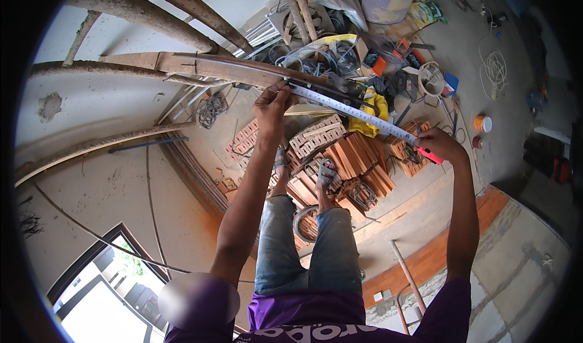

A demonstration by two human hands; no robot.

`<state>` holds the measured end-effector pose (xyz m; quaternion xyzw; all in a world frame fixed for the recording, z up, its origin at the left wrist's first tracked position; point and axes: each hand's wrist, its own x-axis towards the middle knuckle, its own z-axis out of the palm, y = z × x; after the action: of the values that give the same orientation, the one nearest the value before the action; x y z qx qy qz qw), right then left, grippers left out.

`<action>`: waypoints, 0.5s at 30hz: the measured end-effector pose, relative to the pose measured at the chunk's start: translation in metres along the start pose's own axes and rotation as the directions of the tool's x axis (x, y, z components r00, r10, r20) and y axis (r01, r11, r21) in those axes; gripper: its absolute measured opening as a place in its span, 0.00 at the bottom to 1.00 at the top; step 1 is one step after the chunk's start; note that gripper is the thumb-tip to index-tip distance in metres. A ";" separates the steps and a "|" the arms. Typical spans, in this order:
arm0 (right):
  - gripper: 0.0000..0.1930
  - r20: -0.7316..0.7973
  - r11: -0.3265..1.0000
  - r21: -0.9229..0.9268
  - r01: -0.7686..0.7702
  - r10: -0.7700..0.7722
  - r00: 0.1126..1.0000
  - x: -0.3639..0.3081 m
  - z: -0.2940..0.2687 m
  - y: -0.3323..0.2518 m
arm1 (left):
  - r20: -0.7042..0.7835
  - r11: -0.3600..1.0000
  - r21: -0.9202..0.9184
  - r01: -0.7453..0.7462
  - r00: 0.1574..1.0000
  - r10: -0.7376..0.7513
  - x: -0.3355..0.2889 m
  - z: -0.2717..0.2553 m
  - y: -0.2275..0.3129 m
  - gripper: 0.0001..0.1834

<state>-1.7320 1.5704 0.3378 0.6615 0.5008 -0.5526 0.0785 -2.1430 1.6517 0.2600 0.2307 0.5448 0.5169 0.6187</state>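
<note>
A tape measure's white blade (355, 112) is drawn out straight between my two hands, sloping down to the right. My left hand (271, 106) is closed in a pinch at the blade's far-left end, right beside the end of a long wooden board (228, 69). A dark pencil-like cross mark shows on that board, which lies along the metal poles. In my right hand (442, 145) is the pinkish-red tape measure case (430, 155), gripped with the fingers wrapped round it. A dark bar runs just behind the blade.
Rusty scaffold poles (143, 15) cross the upper left. Below my sandalled feet are stacked bricks (317, 135) and brown tiles (358, 154). Cables, bags, a yellow cloth (371, 113) and a round bucket (430, 78) clutter the floor ahead. A window (109, 276) is at lower left.
</note>
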 end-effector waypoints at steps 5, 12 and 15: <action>0.16 -0.001 0.999 -0.032 0.028 -0.028 1.000 -0.003 -0.004 -0.010 | -0.018 0.999 0.013 0.034 0.999 -0.034 0.000 -0.001 -0.001 0.10; 0.16 0.015 0.997 -0.067 0.041 -0.040 0.999 0.004 -0.005 -0.002 | 0.006 1.000 0.010 0.021 1.000 -0.021 0.002 -0.004 -0.002 0.10; 0.15 0.014 0.998 -0.070 0.000 0.001 1.000 0.003 -0.007 -0.006 | 0.008 1.000 0.011 0.024 1.000 -0.024 0.001 -0.004 -0.001 0.11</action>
<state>-1.7322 1.5794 0.3402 0.6546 0.5190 -0.5395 0.1053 -2.1460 1.6509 0.2574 0.2298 0.5476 0.5056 0.6259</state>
